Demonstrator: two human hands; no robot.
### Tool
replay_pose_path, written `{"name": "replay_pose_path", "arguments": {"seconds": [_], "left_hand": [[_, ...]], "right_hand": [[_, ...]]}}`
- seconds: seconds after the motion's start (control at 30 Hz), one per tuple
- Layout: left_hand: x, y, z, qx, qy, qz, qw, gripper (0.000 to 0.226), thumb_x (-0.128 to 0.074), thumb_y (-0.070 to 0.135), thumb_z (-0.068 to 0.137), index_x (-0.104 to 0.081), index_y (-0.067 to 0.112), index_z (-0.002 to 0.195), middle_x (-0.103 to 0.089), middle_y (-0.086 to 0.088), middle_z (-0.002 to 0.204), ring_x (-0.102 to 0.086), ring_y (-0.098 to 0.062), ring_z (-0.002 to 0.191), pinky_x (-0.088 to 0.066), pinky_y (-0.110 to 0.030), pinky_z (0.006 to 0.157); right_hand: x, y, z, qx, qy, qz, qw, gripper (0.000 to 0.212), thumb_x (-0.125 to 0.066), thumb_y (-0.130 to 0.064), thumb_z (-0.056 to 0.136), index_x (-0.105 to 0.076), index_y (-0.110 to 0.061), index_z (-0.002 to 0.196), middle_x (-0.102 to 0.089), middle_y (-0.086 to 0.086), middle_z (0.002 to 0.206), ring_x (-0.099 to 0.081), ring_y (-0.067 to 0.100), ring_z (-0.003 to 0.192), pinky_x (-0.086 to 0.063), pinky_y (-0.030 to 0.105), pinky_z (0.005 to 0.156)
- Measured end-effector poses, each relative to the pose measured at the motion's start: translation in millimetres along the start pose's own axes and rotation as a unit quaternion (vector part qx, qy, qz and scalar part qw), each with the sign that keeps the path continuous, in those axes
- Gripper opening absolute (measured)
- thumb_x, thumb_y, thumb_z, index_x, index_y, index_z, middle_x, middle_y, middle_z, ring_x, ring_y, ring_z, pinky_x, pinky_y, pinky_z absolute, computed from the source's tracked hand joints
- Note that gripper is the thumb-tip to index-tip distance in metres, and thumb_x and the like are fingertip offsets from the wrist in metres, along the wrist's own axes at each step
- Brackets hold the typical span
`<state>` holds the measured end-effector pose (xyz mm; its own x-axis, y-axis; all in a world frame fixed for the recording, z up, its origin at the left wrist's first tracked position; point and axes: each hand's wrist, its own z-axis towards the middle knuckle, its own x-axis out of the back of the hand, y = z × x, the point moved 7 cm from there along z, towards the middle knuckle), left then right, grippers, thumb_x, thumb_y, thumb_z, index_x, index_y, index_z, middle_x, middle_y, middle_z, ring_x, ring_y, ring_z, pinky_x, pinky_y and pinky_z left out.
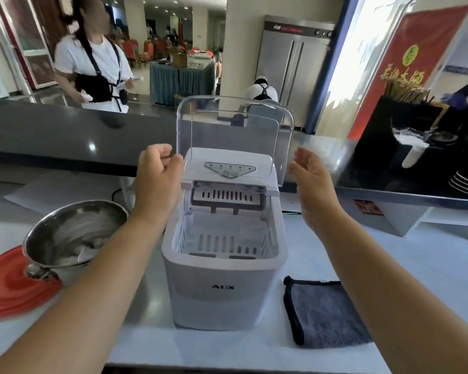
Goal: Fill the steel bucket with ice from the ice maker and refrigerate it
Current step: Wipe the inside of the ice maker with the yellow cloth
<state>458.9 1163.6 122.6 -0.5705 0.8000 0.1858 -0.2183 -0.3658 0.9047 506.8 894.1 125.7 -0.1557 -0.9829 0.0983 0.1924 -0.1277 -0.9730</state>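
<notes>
A white ice maker (pixel 222 290) stands in the middle of the counter with its clear lid (pixel 234 125) raised upright. Its inner basket (pixel 224 238) looks bare of ice. My left hand (pixel 157 174) pinches the lid's left edge with curled fingers. My right hand (pixel 310 179) hovers by the lid's right edge, fingers relaxed, and I cannot tell if it touches. The steel bucket (pixel 73 236) stands at the left on a red tray (pixel 8 287), with ice and a scoop inside.
A grey cloth (pixel 327 314) lies right of the ice maker. A raised dark counter (pixel 52 136) runs behind. A black holder with chopsticks (pixel 405 109) and stacked dishes (pixel 465 182) stand at right. A steel refrigerator (pixel 292 58) stands far back. A person in white (pixel 92 66) stands beyond the counter.
</notes>
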Motion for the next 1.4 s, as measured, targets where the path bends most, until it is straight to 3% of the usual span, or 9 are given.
{"name": "replay_pose_path", "arguments": {"seconds": [0.27, 0.4, 0.53, 0.67, 0.73, 0.83, 0.97, 1.13, 1.4], "left_hand": [[-17.2, -25.8, 19.5, 0.064, -0.167, -0.126, 0.976, 0.056, -0.03, 0.051, 0.097, -0.029, 0.026, 0.147, -0.032, 0.007, 0.153, -0.028, -0.007, 0.14, -0.019, -0.033, 0.117], [-12.5, -29.8, 18.5, 0.075, -0.202, -0.182, 0.959, 0.055, -0.024, 0.051, 0.099, -0.033, 0.023, 0.146, -0.038, 0.007, 0.149, -0.036, 0.001, 0.13, -0.025, -0.024, 0.112], [-16.1, -22.3, -2.6, 0.067, -0.289, -0.241, 0.924, 0.048, -0.004, 0.046, 0.101, -0.036, 0.034, 0.135, -0.059, 0.034, 0.115, -0.049, 0.024, 0.098, -0.039, 0.001, 0.077], [-14.8, -30.4, -18.6, 0.062, -0.326, -0.233, 0.914, 0.062, -0.006, 0.064, 0.093, -0.05, 0.038, 0.129, -0.064, 0.03, 0.113, -0.054, 0.011, 0.112, -0.037, -0.029, 0.107], [-14.8, -31.5, -30.7, 0.051, -0.349, -0.228, 0.907, 0.059, -0.004, 0.059, 0.096, -0.054, 0.041, 0.121, -0.066, 0.025, 0.113, -0.056, 0.007, 0.112, -0.043, -0.022, 0.1], [-11.9, -38.7, -46.2, 0.067, -0.367, -0.245, 0.895, 0.048, -0.004, 0.045, 0.101, -0.046, 0.043, 0.123, -0.06, 0.036, 0.114, -0.05, 0.02, 0.109, -0.041, 0.0, 0.083], [-11.1, -65.9, -47.5, 0.094, -0.385, -0.241, 0.886, 0.069, -0.023, 0.065, 0.093, -0.018, 0.028, 0.151, -0.025, 0.015, 0.155, -0.023, 0.004, 0.14, -0.019, -0.03, 0.118], [-9.9, -81.4, -55.1, 0.118, -0.349, -0.238, 0.899, 0.074, -0.033, 0.055, 0.087, -0.005, 0.03, 0.151, -0.015, 0.02, 0.156, -0.016, 0.006, 0.141, -0.011, -0.035, 0.12], [-5.9, -83.5, -64.8, 0.102, -0.297, -0.193, 0.929, 0.069, -0.031, 0.061, 0.089, -0.019, 0.032, 0.15, -0.014, 0.019, 0.157, -0.006, 0.005, 0.143, -0.005, -0.035, 0.12]], "right_hand": [[-15.6, -2.3, -10.6, -0.027, 0.041, 0.037, 0.998, 0.041, -0.046, -0.018, 0.099, -0.041, -0.014, 0.139, -0.053, -0.001, 0.134, -0.049, 0.014, 0.123, -0.036, 0.03, 0.106], [-12.9, -5.7, -23.3, -0.042, 0.074, 0.108, 0.99, 0.029, -0.04, -0.026, 0.101, -0.057, -0.013, 0.12, -0.065, -0.002, 0.111, -0.059, 0.015, 0.109, -0.046, 0.024, 0.092], [-11.6, 5.6, -43.6, -0.057, 0.096, 0.158, 0.981, 0.048, -0.031, -0.034, 0.102, -0.048, -0.002, 0.133, -0.056, 0.009, 0.133, -0.053, 0.019, 0.123, -0.039, 0.031, 0.108], [-9.7, 22.3, -62.1, -0.082, 0.095, 0.186, 0.975, 0.055, -0.027, -0.04, 0.102, -0.043, 0.0, 0.136, -0.049, 0.012, 0.14, -0.047, 0.021, 0.129, -0.036, 0.03, 0.108], [-9.2, 27.3, -68.7, -0.089, 0.097, 0.215, 0.968, 0.049, -0.03, -0.036, 0.102, -0.05, -0.001, 0.13, -0.051, 0.013, 0.138, -0.05, 0.02, 0.125, -0.036, 0.03, 0.109], [-5.6, 35.0, -78.3, -0.104, 0.099, 0.242, 0.96, 0.041, -0.033, -0.031, 0.102, -0.058, -0.003, 0.12, -0.062, 0.012, 0.124, -0.059, 0.02, 0.114, -0.041, 0.031, 0.105], [-1.2, 41.4, -85.8, -0.106, 0.08, 0.151, 0.98, 0.046, -0.028, -0.036, 0.102, -0.063, -0.01, 0.117, -0.073, 0.001, 0.096, -0.062, 0.013, 0.087, -0.052, 0.024, 0.084], [-4.1, 49.3, -86.8, -0.107, 0.065, 0.104, 0.987, 0.049, -0.026, -0.039, 0.102, -0.052, -0.01, 0.131, -0.056, 0.0, 0.134, -0.053, 0.009, 0.119, -0.037, 0.029, 0.104], [-5.1, 51.1, -96.3, -0.092, 0.041, 0.052, 0.994, 0.049, -0.025, -0.036, 0.103, -0.044, -0.007, 0.138, -0.048, 0.004, 0.141, -0.047, 0.009, 0.124, -0.032, 0.023, 0.105]]}}
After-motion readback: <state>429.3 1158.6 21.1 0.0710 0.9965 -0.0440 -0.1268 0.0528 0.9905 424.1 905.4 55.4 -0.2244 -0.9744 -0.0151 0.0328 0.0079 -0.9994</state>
